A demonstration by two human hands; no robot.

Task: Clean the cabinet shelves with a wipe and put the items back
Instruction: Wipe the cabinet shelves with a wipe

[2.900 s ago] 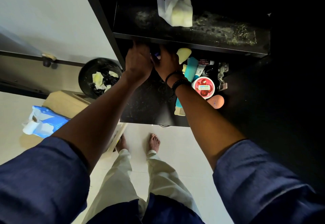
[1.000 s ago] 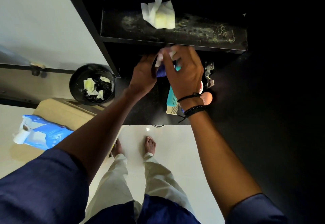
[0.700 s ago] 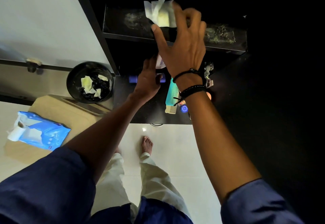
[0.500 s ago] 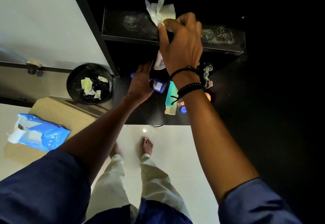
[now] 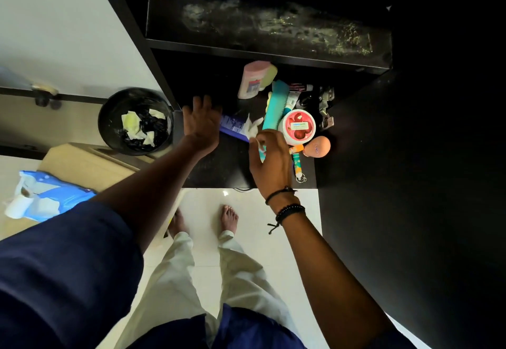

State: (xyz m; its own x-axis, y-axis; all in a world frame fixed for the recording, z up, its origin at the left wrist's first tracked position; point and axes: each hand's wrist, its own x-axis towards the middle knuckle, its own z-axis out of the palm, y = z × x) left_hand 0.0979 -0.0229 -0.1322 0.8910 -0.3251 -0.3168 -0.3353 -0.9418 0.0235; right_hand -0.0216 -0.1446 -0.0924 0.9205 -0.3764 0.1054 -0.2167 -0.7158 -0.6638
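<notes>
Two hands hover over the lower shelf [image 5: 219, 168]. My right hand [image 5: 269, 157] pinches the white wipe [image 5: 253, 129] at its 11 o'clock; my left hand [image 5: 202, 124] is spread open, empty, at the wipe's 9 o'clock.

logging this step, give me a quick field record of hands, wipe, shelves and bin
left hand: open, spread over the lower shelf, beside a blue tube
right hand: fingers pinching the white wipe
upper shelf: bare, smeared with pale residue
lower shelf: toiletries crowded on its right side, including a round red-lidded jar
bin: on the floor, holds crumpled wipes
</notes>
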